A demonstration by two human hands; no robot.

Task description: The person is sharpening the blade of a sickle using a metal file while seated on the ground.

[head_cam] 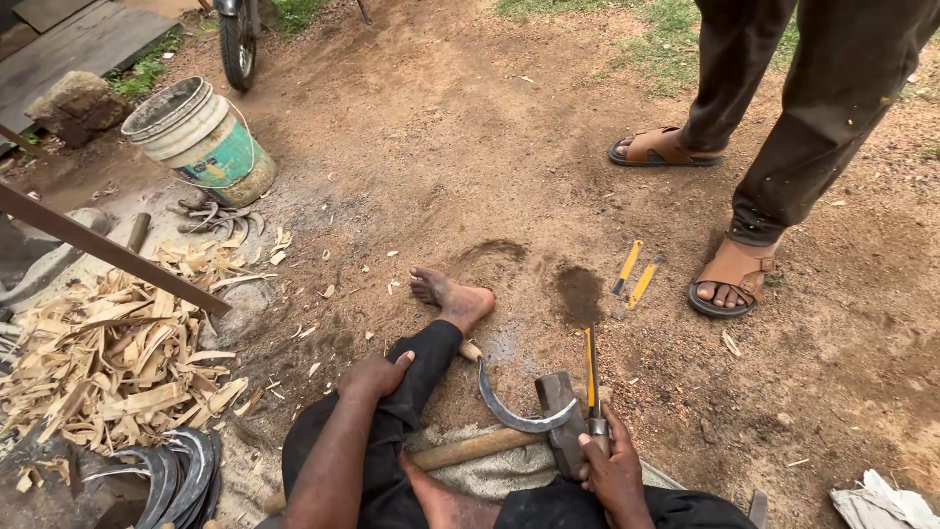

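Nearest, the right hand (615, 470) is closed around a yellow-handled file (591, 377) held upright against a sledgehammer (560, 416) lying on the sack (490, 475), with one curved sickle (514, 407) touching its head, while the left hand (375, 374) rests fingers curled on the knee, holding nothing. Left lie stacked sickle blades (181, 470) and wood shavings (117, 343). Farther off across open dirt lie two yellow tools (634, 274) beside another person's sandalled foot (729, 279), one bucket (201, 142) at far left.

Dull grey metal sickle blade (519, 416), smooth wooden hammer handle (470, 450), rough sandy ground (470, 147).
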